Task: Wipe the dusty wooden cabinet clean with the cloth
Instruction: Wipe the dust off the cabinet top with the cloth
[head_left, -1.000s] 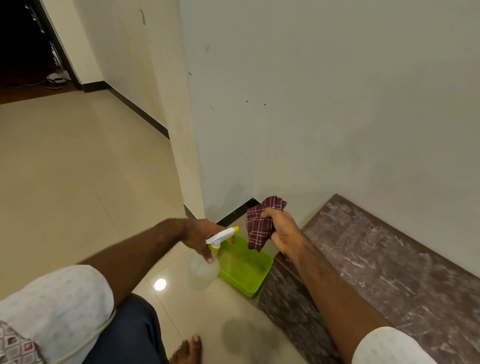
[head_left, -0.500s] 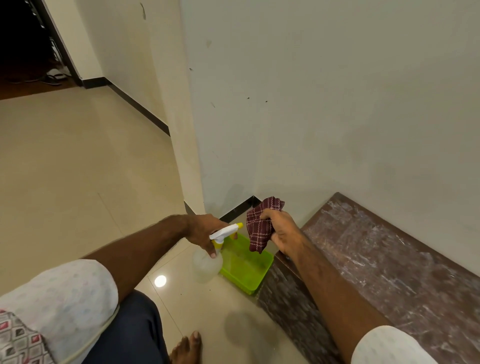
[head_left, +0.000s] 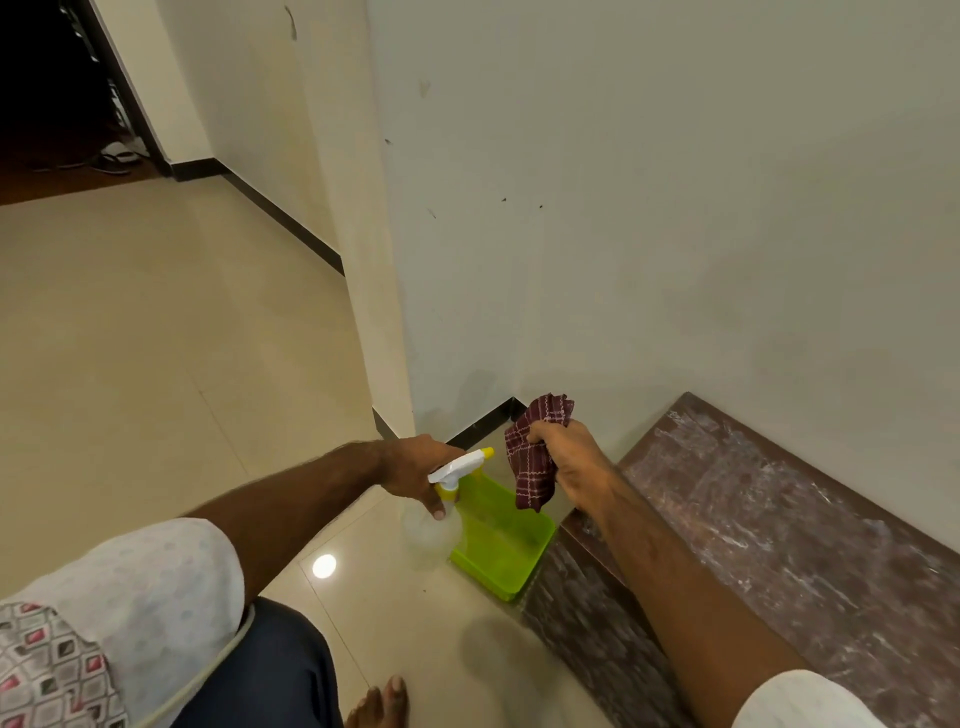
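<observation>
A low dark-brown cabinet (head_left: 769, 525) with dusty white streaks on its top stands against the wall at the lower right. My right hand (head_left: 571, 462) grips a crumpled maroon checked cloth (head_left: 535, 457) just off the cabinet's left corner, above the floor. My left hand (head_left: 415, 467) holds a clear spray bottle (head_left: 434, 525) by its neck; its white trigger head with a yellow nozzle (head_left: 460, 465) points toward the cloth.
A lime-green plastic tray (head_left: 506, 551) lies on the tiled floor (head_left: 156, 389) between the bottle and the cabinet's side. A cream wall corner (head_left: 374, 312) with dark skirting rises behind it. My bare foot (head_left: 382, 701) shows at the bottom edge. A dark doorway sits at the far left.
Both hands have stayed almost in place. The spray bottle has lifted slightly and edged closer to the cloth.
</observation>
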